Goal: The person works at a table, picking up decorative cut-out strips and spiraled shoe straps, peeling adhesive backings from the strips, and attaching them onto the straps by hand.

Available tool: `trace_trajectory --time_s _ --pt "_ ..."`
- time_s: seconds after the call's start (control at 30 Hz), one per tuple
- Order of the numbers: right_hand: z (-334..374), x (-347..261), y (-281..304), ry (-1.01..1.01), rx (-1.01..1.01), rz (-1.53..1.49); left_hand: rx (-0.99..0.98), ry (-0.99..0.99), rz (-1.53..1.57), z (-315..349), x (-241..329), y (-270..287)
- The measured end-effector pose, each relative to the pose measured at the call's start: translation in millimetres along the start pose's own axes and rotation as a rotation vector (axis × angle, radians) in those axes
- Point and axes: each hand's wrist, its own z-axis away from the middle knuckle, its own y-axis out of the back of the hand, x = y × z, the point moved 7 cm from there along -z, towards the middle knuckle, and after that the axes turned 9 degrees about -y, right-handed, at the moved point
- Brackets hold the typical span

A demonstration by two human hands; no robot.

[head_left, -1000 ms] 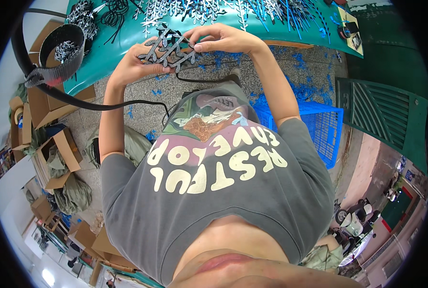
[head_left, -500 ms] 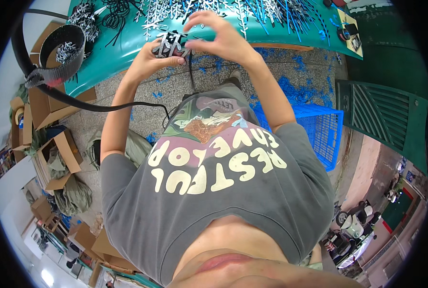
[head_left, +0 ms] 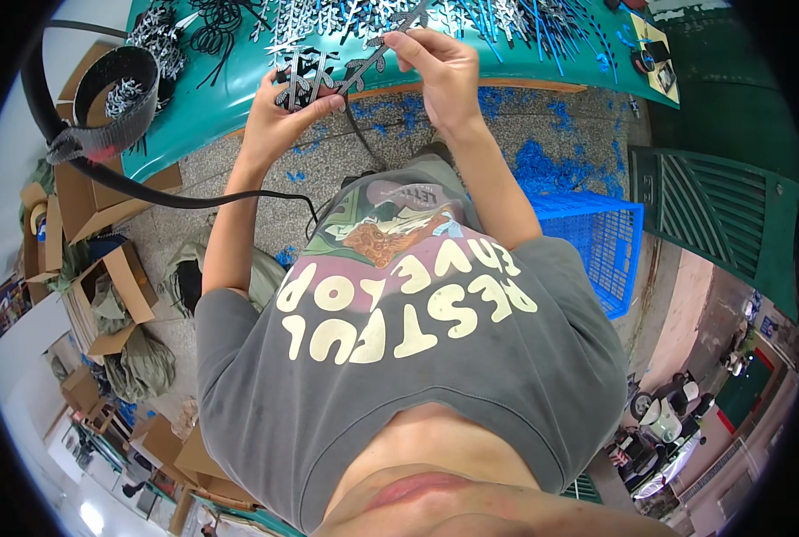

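At the near edge of the green-covered table (head_left: pixel 204 109), my left hand (head_left: pixel 276 118) is closed around a small bundle of black and whitish branched strips (head_left: pixel 303 79). One dark grey branched strip (head_left: pixel 365 68) slants up to the right from beside that bundle. My right hand (head_left: pixel 446 82) pinches this strip between thumb and fingers near its upper part. Whether its lower end is still in my left hand's grip is hard to see. Farther back on the table lie many similar white and black branched strips (head_left: pixel 350 20).
Blue and black thin strips (head_left: pixel 560 36) spread over the table's right side. A black round container (head_left: pixel 117 89) with pale pieces hangs at the left on a curved black arm. Beside me stand a blue crate (head_left: pixel 596 259) and cardboard boxes (head_left: pixel 122 286). Blue scraps (head_left: pixel 551 170) litter the floor.
My right hand has moved right, away from the bundle, and now pinches a branched strip stretched out diagonally. My left hand keeps hold of the bundle, shifted slightly left.
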Motion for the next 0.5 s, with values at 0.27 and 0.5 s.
trace_trajectory --time_s 0.27,0.5 --pt "-7.1 -13.1 -0.5 0.184 0.021 0.217 0.027 -0.135 -0.061 2.9 25.7 4.6" --pt "-8.8 -1.3 -1.0 0.116 0.008 0.145 0.01 -0.349 -0.188 3.0 52.5 4.5"
